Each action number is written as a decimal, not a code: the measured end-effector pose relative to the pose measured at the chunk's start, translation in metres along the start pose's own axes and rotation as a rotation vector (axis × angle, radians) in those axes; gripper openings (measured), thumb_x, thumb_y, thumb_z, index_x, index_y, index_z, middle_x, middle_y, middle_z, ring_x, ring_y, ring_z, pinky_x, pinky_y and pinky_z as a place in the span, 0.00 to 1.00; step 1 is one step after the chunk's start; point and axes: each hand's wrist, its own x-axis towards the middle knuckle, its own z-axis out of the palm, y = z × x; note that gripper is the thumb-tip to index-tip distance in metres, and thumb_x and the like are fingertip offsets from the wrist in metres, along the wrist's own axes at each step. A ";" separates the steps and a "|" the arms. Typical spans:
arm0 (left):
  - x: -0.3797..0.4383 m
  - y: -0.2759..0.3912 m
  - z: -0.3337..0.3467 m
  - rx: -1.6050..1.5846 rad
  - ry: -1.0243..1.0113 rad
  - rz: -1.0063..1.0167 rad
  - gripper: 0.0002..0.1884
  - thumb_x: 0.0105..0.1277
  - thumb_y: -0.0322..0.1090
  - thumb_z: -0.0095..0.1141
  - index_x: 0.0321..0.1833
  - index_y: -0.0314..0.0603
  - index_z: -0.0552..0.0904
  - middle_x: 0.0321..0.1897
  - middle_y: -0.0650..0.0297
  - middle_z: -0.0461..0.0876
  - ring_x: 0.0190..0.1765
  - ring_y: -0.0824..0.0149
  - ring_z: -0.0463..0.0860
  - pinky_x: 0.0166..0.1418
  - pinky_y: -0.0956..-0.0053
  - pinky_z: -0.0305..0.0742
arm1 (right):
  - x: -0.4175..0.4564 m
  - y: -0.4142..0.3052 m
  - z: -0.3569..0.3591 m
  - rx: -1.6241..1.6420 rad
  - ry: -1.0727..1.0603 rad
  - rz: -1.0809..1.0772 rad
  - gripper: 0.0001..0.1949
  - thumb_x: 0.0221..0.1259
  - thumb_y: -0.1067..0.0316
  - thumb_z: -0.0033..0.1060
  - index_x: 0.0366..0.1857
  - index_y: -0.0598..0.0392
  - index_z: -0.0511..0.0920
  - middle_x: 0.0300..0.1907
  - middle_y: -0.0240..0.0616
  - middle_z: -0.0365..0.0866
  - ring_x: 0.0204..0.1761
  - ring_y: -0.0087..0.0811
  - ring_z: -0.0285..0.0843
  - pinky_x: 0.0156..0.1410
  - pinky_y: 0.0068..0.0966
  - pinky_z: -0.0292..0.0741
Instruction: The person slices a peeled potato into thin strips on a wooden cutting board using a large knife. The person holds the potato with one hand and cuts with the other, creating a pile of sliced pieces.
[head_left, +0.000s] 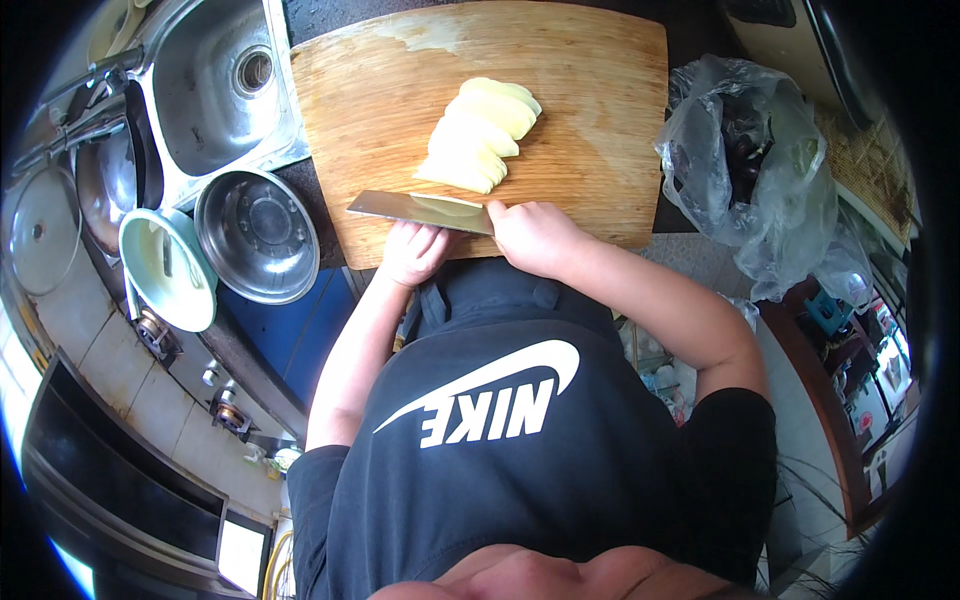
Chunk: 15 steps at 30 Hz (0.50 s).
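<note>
My right hand (536, 234) grips a kitchen cleaver (420, 211) at its handle end. The broad steel blade points left across the near part of a wooden cutting board (592, 90). My left hand (421, 253) is on the near side of the blade, fingers bent against it. Whatever lies under those fingers is hidden. A thin pale slice (448, 200) shows along the blade's far side. Just beyond it, overlapping pale yellow slices (480, 135), which look like peeled potato, lie fanned out on the board.
Left of the board are a steel sink (206, 112), a steel bowl (259, 232) and a light green basin (166, 262) with a utensil inside. Further left stand a wok (109, 180) and a glass lid (43, 231). A plastic bag (787, 165) with dark produce sits at the right.
</note>
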 end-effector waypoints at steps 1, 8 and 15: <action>0.002 0.001 0.000 -0.007 0.015 -0.014 0.11 0.41 0.26 0.65 0.30 0.39 0.81 0.34 0.62 0.79 0.38 0.62 0.80 0.44 0.64 0.77 | -0.001 -0.001 -0.002 0.017 0.009 0.007 0.10 0.55 0.71 0.45 0.40 0.60 0.73 0.23 0.50 0.80 0.29 0.46 0.81 0.34 0.40 0.77; 0.017 0.003 -0.008 -0.010 0.013 0.018 0.15 0.45 0.33 0.69 0.35 0.38 0.80 0.33 0.61 0.78 0.35 0.62 0.79 0.40 0.68 0.77 | 0.002 0.012 -0.005 0.029 0.086 -0.050 0.14 0.61 0.63 0.50 0.50 0.51 0.73 0.22 0.51 0.79 0.26 0.47 0.79 0.32 0.41 0.75; 0.012 0.004 -0.008 -0.001 0.008 0.002 0.18 0.41 0.33 0.71 0.36 0.40 0.80 0.35 0.61 0.79 0.37 0.62 0.80 0.41 0.68 0.77 | -0.015 0.016 -0.012 0.049 0.201 -0.095 0.13 0.60 0.62 0.53 0.47 0.54 0.74 0.26 0.48 0.80 0.27 0.47 0.79 0.32 0.38 0.76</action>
